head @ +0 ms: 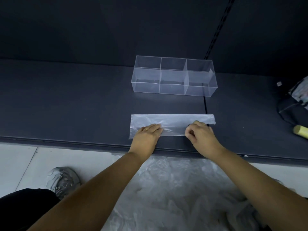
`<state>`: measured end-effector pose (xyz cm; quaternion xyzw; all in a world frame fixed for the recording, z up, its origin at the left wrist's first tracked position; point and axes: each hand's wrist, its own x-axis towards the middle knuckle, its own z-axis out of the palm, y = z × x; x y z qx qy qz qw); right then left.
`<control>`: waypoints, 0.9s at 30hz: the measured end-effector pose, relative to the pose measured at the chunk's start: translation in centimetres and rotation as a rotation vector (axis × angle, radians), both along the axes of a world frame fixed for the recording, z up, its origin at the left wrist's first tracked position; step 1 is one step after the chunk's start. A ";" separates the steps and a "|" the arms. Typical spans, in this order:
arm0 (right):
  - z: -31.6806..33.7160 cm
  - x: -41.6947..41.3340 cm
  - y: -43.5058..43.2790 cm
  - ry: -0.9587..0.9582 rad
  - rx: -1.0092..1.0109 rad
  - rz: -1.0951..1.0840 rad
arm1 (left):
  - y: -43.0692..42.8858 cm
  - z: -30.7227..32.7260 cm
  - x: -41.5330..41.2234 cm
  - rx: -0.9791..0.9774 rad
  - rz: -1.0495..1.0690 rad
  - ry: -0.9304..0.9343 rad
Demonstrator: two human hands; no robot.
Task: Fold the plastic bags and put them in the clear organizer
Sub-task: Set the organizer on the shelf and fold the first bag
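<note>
Left hand (pixel 146 135) flat, fingers straight, pressing on the folded plastic bag (pixel 173 120). Right hand (pixel 200 133) curled, pinching the bag's near edge. Bag lies as a long strip on dark shelf (pixel 66 105) — clear organizer (pixel 145 85) at 12 o'clock, apart. Loose bags (pixel 175 189) on the floor at 6 o'clock.

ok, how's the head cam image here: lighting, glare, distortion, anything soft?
Head view: dim overall, and the dark shelf swallows detail. The clear organizer reads mainly by its bright edges. The plastic bag under the left hand and right hand has mild sheen, no blown glare. The wide angle bows the shelf's front edge. The bag pile and shoe look soft.
</note>
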<state>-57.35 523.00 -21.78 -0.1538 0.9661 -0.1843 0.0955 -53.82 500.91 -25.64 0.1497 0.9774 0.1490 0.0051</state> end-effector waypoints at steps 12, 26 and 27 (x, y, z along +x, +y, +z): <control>-1.7 1.5 -2.7 0.136 -0.182 0.044 | 1.0 1.3 0.3 0.011 0.059 0.027; -3.2 -4.3 -1.7 -0.230 -0.549 -0.617 | -6.1 2.5 -2.5 0.628 0.821 -0.363; -3.3 -4.4 -1.9 -0.227 -0.524 -0.635 | -5.9 2.3 -2.5 0.610 0.848 -0.338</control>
